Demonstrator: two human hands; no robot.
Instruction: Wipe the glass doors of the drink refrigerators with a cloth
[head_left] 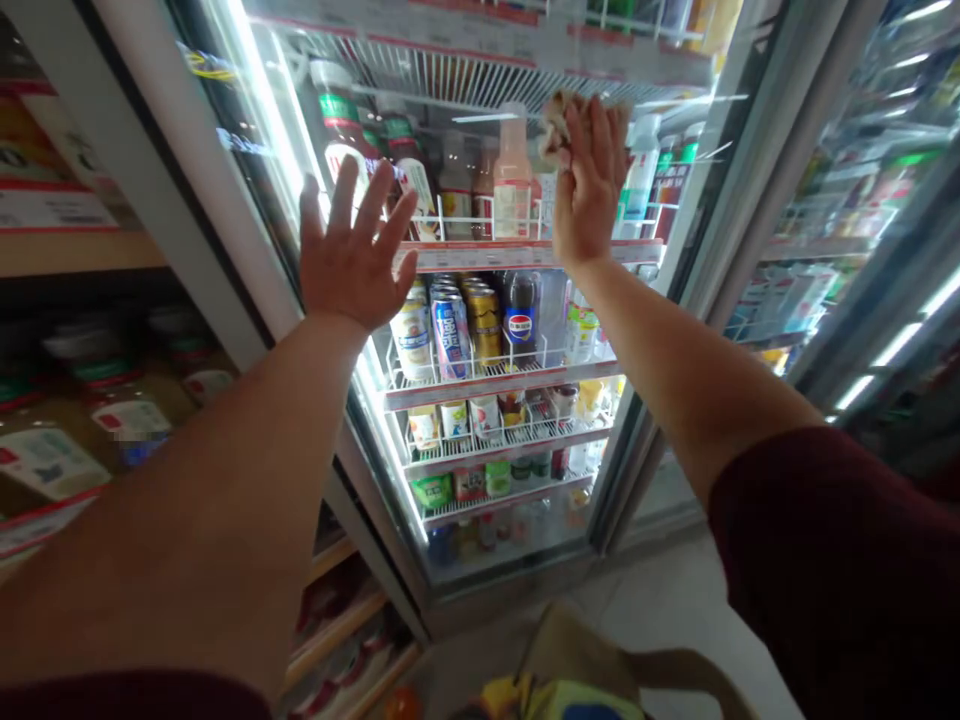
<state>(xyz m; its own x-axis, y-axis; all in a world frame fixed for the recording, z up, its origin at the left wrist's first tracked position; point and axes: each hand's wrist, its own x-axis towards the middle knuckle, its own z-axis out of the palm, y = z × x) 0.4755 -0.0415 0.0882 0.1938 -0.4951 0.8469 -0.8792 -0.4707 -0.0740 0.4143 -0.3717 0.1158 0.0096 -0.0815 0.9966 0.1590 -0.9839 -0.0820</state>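
My left hand lies flat with fingers spread against the glass door of a lit drinks fridge. My right hand is raised higher on the same glass and presses a crumpled light-brown cloth against it under the fingers. Behind the glass, bottles stand on the upper wire shelf. Cans stand on the shelf below.
Wooden shelves with packaged goods stand at the left. A second glass-door fridge is at the right. A tan bag with colourful items hangs below me over the pale floor.
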